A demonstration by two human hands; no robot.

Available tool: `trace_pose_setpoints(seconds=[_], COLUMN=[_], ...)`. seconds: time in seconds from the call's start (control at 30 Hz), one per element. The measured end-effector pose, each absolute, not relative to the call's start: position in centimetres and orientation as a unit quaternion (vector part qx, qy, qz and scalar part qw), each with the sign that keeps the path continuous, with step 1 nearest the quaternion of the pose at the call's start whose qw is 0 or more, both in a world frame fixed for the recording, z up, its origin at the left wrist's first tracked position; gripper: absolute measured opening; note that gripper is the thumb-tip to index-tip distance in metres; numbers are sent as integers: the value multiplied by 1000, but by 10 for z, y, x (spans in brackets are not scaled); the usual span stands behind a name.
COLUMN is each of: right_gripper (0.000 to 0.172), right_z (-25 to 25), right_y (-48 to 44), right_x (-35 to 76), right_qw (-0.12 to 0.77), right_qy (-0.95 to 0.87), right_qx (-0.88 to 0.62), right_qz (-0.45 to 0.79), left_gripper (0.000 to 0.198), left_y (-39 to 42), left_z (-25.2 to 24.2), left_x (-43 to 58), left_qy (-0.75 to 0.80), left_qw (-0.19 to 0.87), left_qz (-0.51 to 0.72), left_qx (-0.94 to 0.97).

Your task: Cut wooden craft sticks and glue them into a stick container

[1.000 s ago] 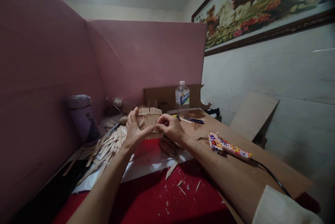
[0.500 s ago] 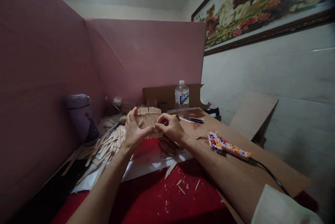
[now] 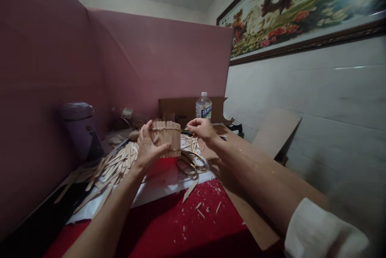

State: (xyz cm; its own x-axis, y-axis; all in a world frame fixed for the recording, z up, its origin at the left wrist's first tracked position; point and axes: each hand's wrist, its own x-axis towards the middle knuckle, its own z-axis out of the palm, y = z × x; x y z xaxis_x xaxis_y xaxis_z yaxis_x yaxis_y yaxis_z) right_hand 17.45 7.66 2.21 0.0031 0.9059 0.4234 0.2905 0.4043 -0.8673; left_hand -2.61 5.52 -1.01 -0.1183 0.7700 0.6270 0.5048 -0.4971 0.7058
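Upright in my left hand is a small piece made of wooden craft sticks, with twine around its upper part. My left fingers grip its left side and the thumb lies across its front. My right hand is raised just right of it, fingertips pinched together; whatever they hold is too small to make out. Below the hands lie scissors with gold-coloured handles, partly behind the stick piece.
Loose craft sticks are heaped at the left beside a purple cylinder. A plastic bottle stands behind my right hand. Wood scraps dot the red cloth. Cardboard lies at the right.
My right hand has moved away from the stick piece, up and to the right, uncovering the scissors. The view has shifted, and my right arm now hides the flower-patterned tool.
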Motion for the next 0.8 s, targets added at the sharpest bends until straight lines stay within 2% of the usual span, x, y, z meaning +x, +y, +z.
trace_pose_setpoints(seconds=[0.07, 0.13, 0.4, 0.6, 0.73, 0.8], right_gripper=[4, 11, 19, 17, 15, 15], right_z=[18, 10, -18, -15, 8, 21], right_y=[79, 81, 84, 70, 54, 38], right_x=[189, 204, 235, 232, 254, 275], right_qw=[473, 418, 280, 242, 233, 199], right_qy=[-674, -697, -729, -739, -745, -755], right_qx=[-498, -531, -610, -625, -624, -624], right_qz=[272, 240, 134, 68, 28, 29], left_gripper=[91, 91, 90, 90, 92, 92], left_y=[56, 56, 57, 56, 57, 56], left_z=[-10, -11, -12, -10, -9, -9], left_x=[-26, -26, -25, -26, -26, -26], left_qy=[490, 492, 495, 497, 500, 503], left_qw=[113, 107, 78, 79, 88, 89], left_qz=[565, 562, 568, 554, 555, 555], left_qx=[655, 656, 653, 664, 659, 656])
